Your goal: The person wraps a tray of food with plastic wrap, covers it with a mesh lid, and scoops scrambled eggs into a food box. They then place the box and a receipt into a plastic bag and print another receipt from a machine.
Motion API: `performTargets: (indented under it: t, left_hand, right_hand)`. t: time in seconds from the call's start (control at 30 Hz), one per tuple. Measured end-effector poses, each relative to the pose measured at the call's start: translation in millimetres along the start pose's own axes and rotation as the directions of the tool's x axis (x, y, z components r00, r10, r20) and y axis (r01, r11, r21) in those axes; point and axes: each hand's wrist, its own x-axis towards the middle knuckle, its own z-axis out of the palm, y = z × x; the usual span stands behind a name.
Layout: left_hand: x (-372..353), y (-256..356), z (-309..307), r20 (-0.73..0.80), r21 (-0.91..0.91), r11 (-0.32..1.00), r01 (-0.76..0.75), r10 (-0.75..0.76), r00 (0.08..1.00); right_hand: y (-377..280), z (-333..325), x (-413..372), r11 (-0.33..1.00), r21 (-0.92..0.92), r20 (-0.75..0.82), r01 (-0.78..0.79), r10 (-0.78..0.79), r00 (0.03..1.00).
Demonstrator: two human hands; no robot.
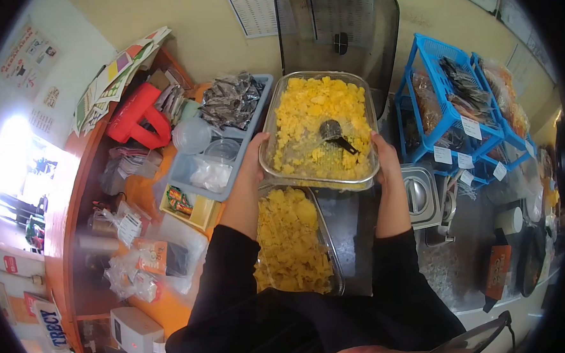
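Note:
Between my two hands is a clear rectangular tub of crumbly yellow food. My left hand is closed on its left side wall, and my right hand grips the right side. A black measuring scoop lies on the yellow food, its handle pointing to the lower right. Below the tub, nearer my body, a metal tray holds more yellow chunks; the tub covers its far end. Behind the tub stands a dark see-through lid, upright against the wall.
To the left, a grey-blue bin holds silvery packets and clear plastic cups. Blue basket racks with labelled packets stand at the right. A lidded steel container sits beside my right forearm. An orange counter carries bags and a red object.

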Motion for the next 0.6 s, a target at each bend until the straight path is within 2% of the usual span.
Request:
performTargets:
  t: [0.07, 0.17, 0.2, 0.3, 0.33, 0.43, 0.47, 0.6]
  left_hand:
    - [-26.8, 0.0, 4.5, -0.011, -0.048, 0.997, 0.061, -0.061, 0.998]
    - [-49.1, -17.1, -18.2, 0.047, -0.121, 0.993, -0.009, 0.015, 0.999]
    - [-70.6, -16.7, -13.3, 0.088, -0.140, 0.988, -0.060, 0.073, 0.994]
    - [-128.3, -23.5, -17.7, 0.132, -0.191, 0.977, -0.095, 0.122, 0.984]
    - [-146.7, -31.9, -25.3, 0.062, -0.180, 0.974, -0.140, 0.154, 0.986]
    - [-208.2, -59.1, -51.7, -0.015, -0.197, 0.968, -0.157, 0.157, 0.987]
    - [-229.4, -69.2, -51.5, -0.011, -0.233, 0.942, -0.240, 0.244, 0.970]
    - [-301.5, -105.8, -73.2, -0.109, -0.140, 0.938, -0.316, 0.302, 0.947]
  right_hand:
    - [-4.2, 2.1, -26.7, 1.000, 0.016, 0.001, 0.002, -0.002, 1.000]
    - [-11.2, 3.7, -64.7, 1.000, 0.016, 0.022, 0.014, -0.014, 1.000]
    - [-12.5, 3.4, -78.6, 1.000, 0.014, 0.037, 0.011, -0.012, 0.999]
    - [-7.2, -9.2, -120.6, 1.000, -0.011, 0.118, -0.018, 0.019, 0.993]
    - [-3.1, -12.5, -134.9, 1.000, -0.014, 0.152, -0.028, 0.030, 0.988]
    - [6.3, -14.2, -184.4, 0.995, -0.098, 0.190, -0.028, 0.046, 0.981]
    - [17.8, -18.5, -193.0, 0.993, -0.110, 0.234, -0.037, 0.062, 0.970]
    - [59.9, -27.3, -221.6, 0.979, -0.162, 0.326, -0.124, 0.171, 0.930]
